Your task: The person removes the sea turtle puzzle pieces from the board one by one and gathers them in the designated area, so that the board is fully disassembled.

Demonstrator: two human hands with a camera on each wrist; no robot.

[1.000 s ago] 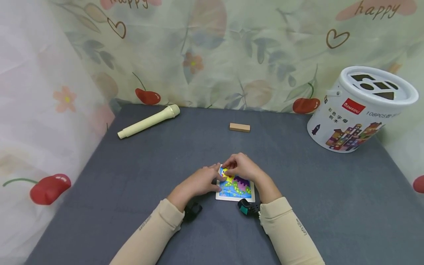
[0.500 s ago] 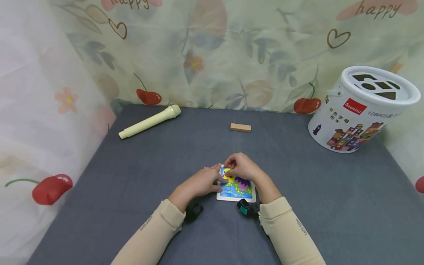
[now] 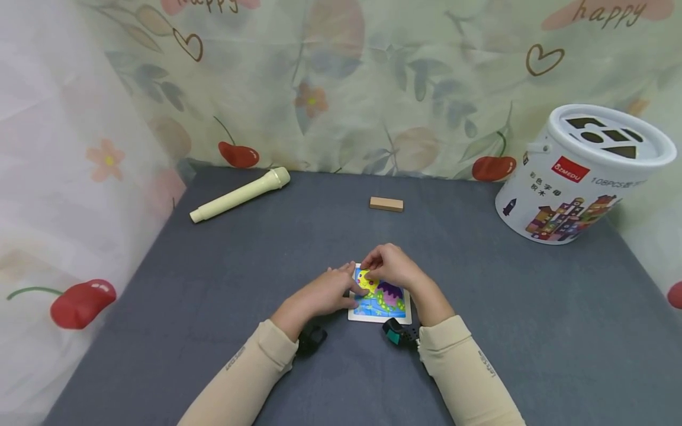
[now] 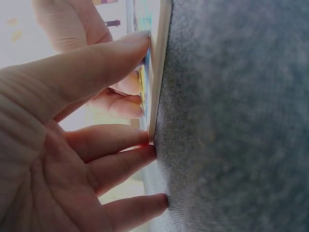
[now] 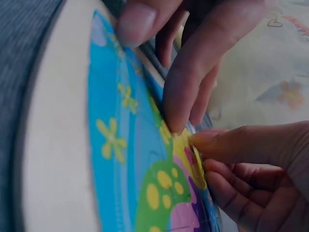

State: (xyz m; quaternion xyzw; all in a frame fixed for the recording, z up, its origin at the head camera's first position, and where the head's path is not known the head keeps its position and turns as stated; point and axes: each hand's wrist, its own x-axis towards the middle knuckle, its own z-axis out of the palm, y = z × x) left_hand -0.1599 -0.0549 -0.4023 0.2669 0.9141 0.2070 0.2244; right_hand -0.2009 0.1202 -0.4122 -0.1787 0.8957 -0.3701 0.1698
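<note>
A small jigsaw puzzle (image 3: 379, 310) in a pale frame lies on the table in the head view, showing a yellow-faced cartoon creature on blue. My left hand (image 3: 327, 291) rests at its left side. Its thumb and index finger press on the picture, while the other fingers (image 4: 130, 159) reach the frame's edge and the cloth with loosely straight joints. My right hand (image 3: 393, 266) comes over the top edge and pinches a yellow puzzle piece (image 5: 194, 159) between thumb and curled fingers. The right wrist view shows this piece among the others near the far edge, partly hidden by fingertips.
A small wooden block (image 3: 386, 204) lies beyond the puzzle. A cream microphone-shaped stick (image 3: 240, 195) is at the back left. On the right stands a white bucket (image 3: 581, 177) with shaped holes in its lid. A printed curtain (image 3: 341, 89) closes off the back.
Both hands stay at the puzzle. The right thumb has shifted slightly, and more of the yellow face shows beneath it. Nothing else has moved.
</note>
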